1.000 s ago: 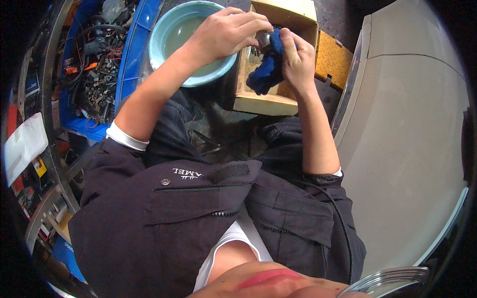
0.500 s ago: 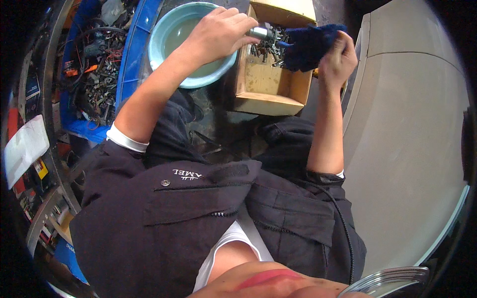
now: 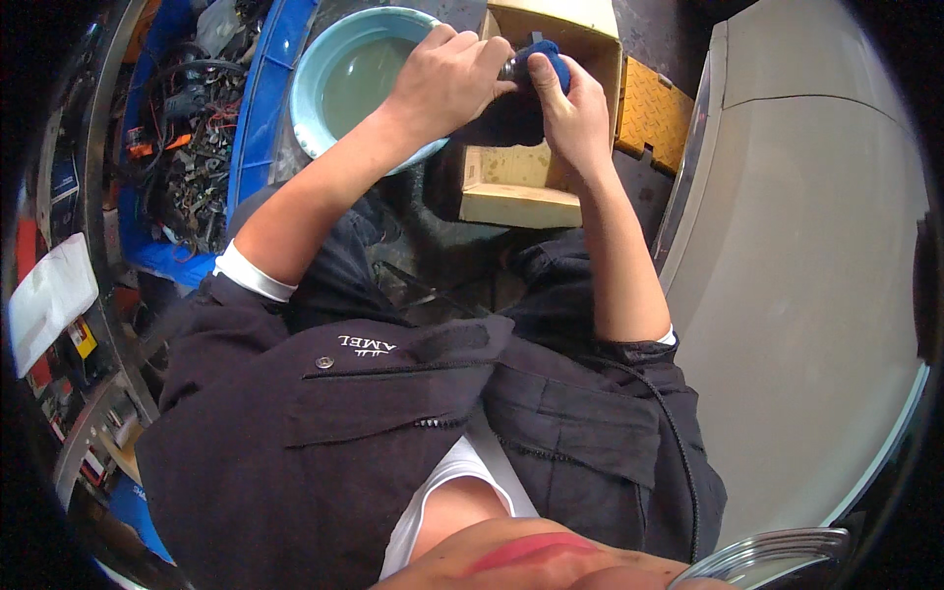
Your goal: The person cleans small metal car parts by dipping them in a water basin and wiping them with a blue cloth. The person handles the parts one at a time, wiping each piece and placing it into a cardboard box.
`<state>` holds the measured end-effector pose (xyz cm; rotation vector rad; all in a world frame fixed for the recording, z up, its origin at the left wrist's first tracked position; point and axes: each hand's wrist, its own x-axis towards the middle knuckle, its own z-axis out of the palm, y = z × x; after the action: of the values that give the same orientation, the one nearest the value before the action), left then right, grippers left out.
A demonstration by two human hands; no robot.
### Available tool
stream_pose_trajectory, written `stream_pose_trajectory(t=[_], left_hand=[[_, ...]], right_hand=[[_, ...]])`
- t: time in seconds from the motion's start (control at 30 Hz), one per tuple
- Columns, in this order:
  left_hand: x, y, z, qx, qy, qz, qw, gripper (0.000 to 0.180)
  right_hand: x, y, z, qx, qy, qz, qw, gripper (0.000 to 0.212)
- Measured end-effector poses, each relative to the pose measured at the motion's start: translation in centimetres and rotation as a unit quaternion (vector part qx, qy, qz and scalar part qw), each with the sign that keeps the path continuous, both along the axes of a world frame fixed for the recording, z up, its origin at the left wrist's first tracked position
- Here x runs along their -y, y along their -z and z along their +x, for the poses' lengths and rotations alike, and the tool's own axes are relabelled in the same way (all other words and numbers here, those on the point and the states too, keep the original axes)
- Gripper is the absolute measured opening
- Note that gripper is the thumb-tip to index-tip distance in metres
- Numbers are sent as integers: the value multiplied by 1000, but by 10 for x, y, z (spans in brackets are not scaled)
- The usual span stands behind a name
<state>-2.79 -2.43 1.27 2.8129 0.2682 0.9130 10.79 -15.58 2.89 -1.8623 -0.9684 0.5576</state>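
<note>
My left hand is closed round a cylindrical metal part, which mostly disappears inside the fingers. In earlier view its end looks silver; now only a dark tip shows. Against that tip my right hand pinches a dark blue cloth, thumb on top. The rest of the cloth hangs below the hands. Both hands are over an open cardboard box, and the cloth hides much of its inside. Just left of the box, partly beneath my left forearm, stands a light blue basin with cloudy water.
A blue crate full of small metal parts and wires stands at the left, beside a metal rack. Right of the box lies a yellow textured plate. A large beige panel fills the right side.
My right hand has moved left with the cloth, bringing it onto the end of the metal part. The cloth now covers the loose screws seen in the box before.
</note>
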Motion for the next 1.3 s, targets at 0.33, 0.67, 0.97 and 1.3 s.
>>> stream_pose_trajectory(t=[0.33, 0.67, 0.97, 1.3], left_hand=[[-1, -9, -2, -112, -61, -158, 979, 35], [-27, -17, -10, -68, -58, -271, 958, 37], [-12, -10, -7, 27, 50, -375, 925, 35], [-13, -7, -6, -10, 19, -394, 919, 40]], right_hand=[[6, 11, 15, 9, -54, 81, 995, 35], [6, 7, 12, 4, 21, 115, 993, 28], [3, 21, 1, -33, -84, 49, 995, 37], [5, 15, 25, -108, 70, 214, 969, 41]])
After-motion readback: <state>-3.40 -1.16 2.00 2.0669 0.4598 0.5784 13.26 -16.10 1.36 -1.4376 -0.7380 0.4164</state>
